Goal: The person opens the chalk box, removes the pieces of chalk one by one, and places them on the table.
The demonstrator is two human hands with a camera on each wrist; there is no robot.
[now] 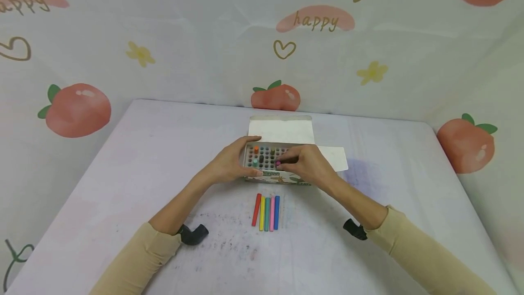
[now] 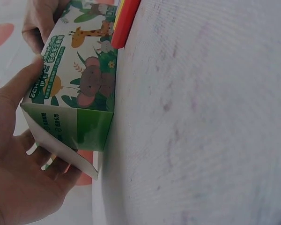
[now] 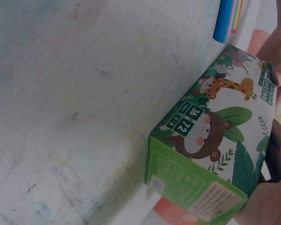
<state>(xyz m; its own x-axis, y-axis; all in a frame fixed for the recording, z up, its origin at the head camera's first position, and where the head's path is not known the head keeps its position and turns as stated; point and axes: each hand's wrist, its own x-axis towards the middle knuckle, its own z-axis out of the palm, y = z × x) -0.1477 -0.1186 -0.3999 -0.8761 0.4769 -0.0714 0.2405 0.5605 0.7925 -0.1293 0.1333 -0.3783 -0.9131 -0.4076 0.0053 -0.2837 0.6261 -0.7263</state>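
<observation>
A cardboard chalk box [image 2: 91,70] with animal pictures on its side stands on the table, its lid folded back. In the head view it shows a tray of holes, with a few chalk sticks poking up, among them an orange chalk [image 1: 256,149] and a light green chalk [image 1: 255,162]. My left hand [image 1: 229,163] grips the box's left end, thumb at the front top edge and forefinger along the back. Over the right half, my right hand [image 1: 311,165] pinches a purple chalk [image 1: 278,163] at the tray between thumb and fingers.
In front of the box lie a red chalk [image 1: 256,210], a yellow chalk [image 1: 262,213], a teal chalk [image 1: 267,213], a pink chalk [image 1: 272,213] and a blue chalk [image 1: 277,212], side by side. A white box flap [image 1: 335,158] sticks out right. Patterned cloth hangs behind the table.
</observation>
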